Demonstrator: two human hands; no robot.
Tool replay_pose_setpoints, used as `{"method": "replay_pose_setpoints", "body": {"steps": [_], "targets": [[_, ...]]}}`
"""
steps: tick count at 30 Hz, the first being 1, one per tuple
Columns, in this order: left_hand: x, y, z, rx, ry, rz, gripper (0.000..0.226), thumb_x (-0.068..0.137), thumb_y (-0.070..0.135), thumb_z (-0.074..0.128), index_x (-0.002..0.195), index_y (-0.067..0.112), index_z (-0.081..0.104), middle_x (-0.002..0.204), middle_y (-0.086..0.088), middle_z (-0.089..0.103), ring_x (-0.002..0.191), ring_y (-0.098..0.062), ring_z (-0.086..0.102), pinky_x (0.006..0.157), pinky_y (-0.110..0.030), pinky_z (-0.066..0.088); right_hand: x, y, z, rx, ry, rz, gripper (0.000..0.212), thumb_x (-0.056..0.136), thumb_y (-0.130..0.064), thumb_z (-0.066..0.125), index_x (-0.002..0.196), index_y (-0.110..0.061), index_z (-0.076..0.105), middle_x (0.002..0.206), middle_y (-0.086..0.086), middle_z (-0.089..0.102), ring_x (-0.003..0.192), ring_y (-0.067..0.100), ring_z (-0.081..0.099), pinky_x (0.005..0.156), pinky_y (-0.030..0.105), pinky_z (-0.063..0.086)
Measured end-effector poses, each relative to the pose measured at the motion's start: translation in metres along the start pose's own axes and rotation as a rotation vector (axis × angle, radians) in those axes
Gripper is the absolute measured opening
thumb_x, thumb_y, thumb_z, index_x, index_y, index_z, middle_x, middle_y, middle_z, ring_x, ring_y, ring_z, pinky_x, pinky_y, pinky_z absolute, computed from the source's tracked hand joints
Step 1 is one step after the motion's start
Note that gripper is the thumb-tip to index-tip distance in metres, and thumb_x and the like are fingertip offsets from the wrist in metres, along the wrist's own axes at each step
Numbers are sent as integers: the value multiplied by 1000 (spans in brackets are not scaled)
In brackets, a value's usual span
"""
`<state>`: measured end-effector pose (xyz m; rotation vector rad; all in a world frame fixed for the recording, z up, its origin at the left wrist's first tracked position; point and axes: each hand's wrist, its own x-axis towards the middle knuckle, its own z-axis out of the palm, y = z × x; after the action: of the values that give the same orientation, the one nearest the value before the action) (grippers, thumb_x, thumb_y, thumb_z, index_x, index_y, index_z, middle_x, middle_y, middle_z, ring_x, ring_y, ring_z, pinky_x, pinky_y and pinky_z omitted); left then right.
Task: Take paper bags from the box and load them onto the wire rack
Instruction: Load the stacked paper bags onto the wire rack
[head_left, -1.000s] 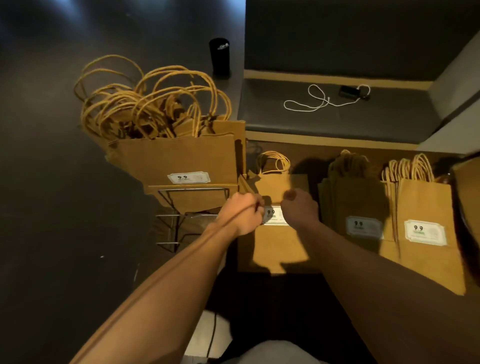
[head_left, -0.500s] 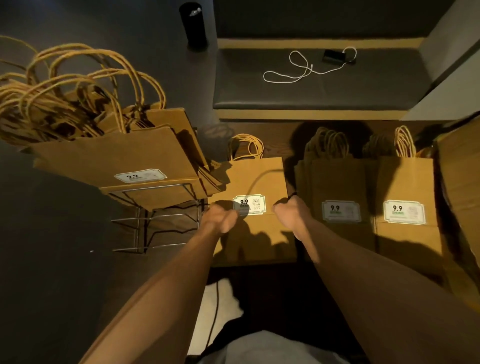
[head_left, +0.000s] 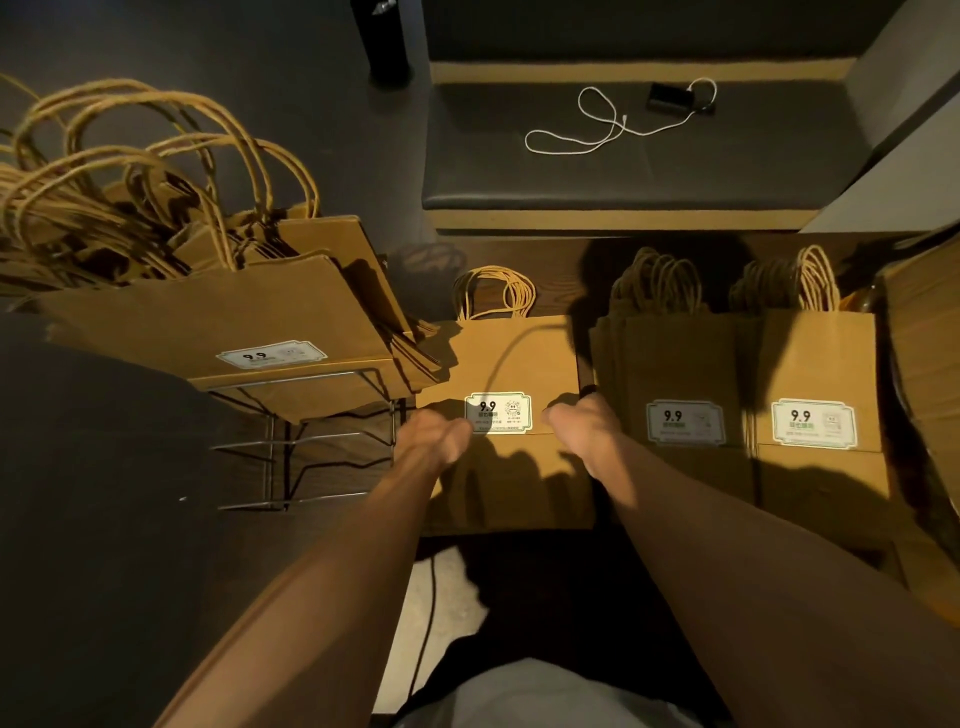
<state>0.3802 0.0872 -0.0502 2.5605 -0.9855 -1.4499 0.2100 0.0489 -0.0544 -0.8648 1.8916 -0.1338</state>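
A flat stack of brown paper bags (head_left: 511, 364) with a white "9.9" label lies in the middle, handles pointing away from me. My left hand (head_left: 439, 436) grips its left side beside the label. Along the stack's right edge, the fingers of my right hand (head_left: 579, 423) curl round it. Left of the stack stands the wire rack (head_left: 317, 441), and a thick pile of bags (head_left: 218, 317) leans on top of it with rope handles fanned out. Two more bag stacks (head_left: 680, 364) (head_left: 818, 374) lie to the right.
A cardboard box wall (head_left: 930, 374) rises at the far right edge. Behind the bags sits a dark cushioned bench (head_left: 779, 171) with a white cable (head_left: 597, 130) and a small black device on it. A black cylinder (head_left: 382, 36) stands at the top, on dark flooring at left.
My hands were close together over the label a second ago; they have moved apart to the two sides of the middle stack. The view has shifted, so the rack looks nearer.
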Motion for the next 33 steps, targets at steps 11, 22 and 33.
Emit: {"method": "replay_pose_setpoints", "body": {"steps": [11,22,33], "targets": [[-3,6,-3,19,49,-27,48,92,34,59,130,7,48,119,-11,57,97,-24,55,77,-35,50,2,-6,5,-56,55,-24,43,90,-24,55,130,-7,48,124,12,56,93,26,54,71,29,44],[-5,9,-4,-52,-21,-23,32,94,40,58,90,9,57,102,-9,60,86,-21,56,76,-33,48,-2,-8,-20,289,-203,-215,32,90,-5,65,119,-17,64,109,-1,68,97,19,63,93,36,48],[-33,50,-18,-509,-88,280,52,93,33,66,136,12,46,131,-3,59,117,-24,57,105,-40,44,-35,-18,-90,641,-284,-284,33,88,-1,63,120,-6,61,89,16,70,71,30,66,63,40,56]]}}
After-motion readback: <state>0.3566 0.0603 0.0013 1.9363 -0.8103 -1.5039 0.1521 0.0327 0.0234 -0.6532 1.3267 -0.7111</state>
